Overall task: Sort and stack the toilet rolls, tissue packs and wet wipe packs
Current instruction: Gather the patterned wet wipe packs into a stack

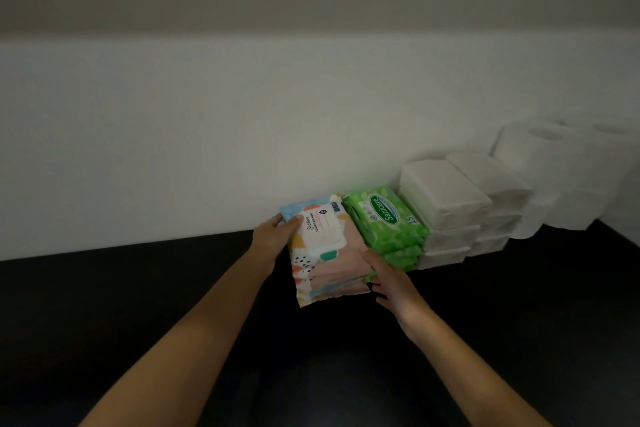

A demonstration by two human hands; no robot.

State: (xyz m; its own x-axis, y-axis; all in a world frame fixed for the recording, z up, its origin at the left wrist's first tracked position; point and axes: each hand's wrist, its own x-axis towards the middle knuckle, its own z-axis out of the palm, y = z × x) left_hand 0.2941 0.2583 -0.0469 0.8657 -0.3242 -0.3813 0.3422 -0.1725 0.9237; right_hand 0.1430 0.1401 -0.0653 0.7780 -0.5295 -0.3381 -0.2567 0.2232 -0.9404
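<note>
Both hands squared up the patterned wet wipe packs [325, 250], the leftmost stack in a row along the wall [207, 135].

The stack stood just beside the green wet wipe packs [388, 222], with the tissue packs [446, 204] and toilet rolls [547, 163] farther right. Dark surface [138, 288] lay open to its left and near side. The left hand [273, 236] gripped the far-left corner, thumb on top, while the right hand's [391, 284] straight fingers [372, 262] pressed the near-right edge.

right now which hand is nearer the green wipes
Right. The right hand rests at the front end of the green wipes, against the patterned wipes; the left hand holds those at their far left corner.
</note>
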